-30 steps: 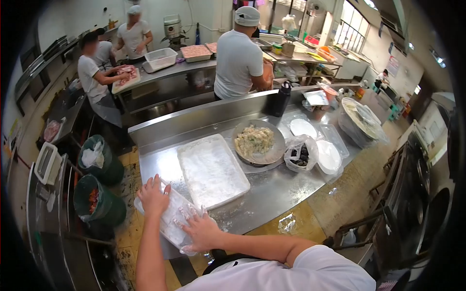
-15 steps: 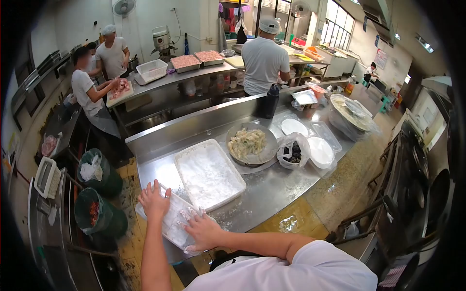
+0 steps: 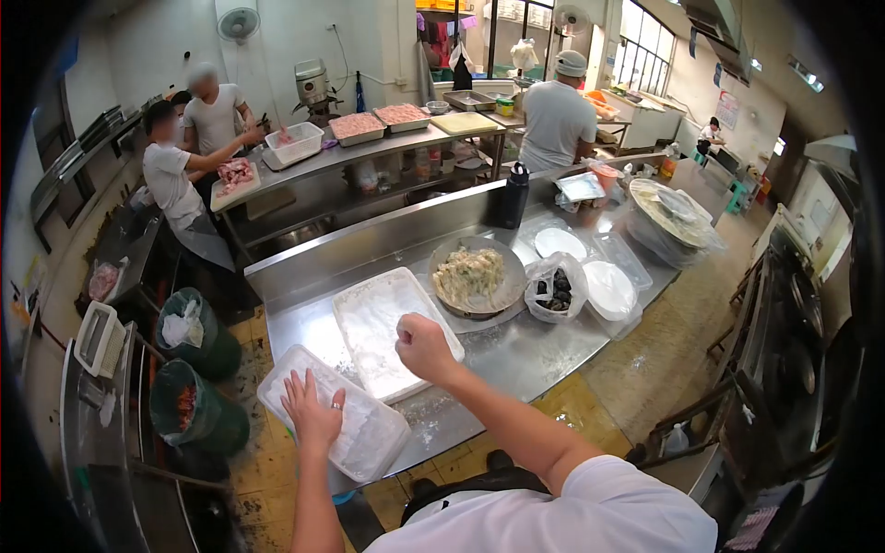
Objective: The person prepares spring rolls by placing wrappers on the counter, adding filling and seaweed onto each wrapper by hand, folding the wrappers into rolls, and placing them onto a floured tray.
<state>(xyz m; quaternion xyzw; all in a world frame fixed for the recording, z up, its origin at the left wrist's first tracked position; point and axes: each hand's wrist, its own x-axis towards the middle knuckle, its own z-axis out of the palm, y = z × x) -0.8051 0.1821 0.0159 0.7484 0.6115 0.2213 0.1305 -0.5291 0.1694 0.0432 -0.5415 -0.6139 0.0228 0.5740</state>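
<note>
My left hand [image 3: 312,407] lies with fingers spread on the white powder in the smaller white plastic tray [image 3: 387,452] at the table's near left edge. Above the larger white tray [image 3: 376,293], dusted with white powder, my right hand [image 3: 424,346] is closed in a fist; whatever it holds, if anything, is hidden. Just beyond that tray sits a round metal bowl [image 3: 512,297] of pale, wet food mixture [image 3: 468,276] flecked with green.
On the steel table [image 3: 516,369] are a bag of dark pieces [image 3: 557,293], white round lids [image 3: 609,289] and a black bottle [image 3: 513,196]. Green bins [image 3: 207,415] stand at left. Co-workers [image 3: 175,170] handle meat [image 3: 236,172] at the back counter.
My right hand has lifted from the smaller tray, closed, and moved over the larger tray. My left hand has shifted slightly right and down. A co-worker's arm now reaches toward a white basket.
</note>
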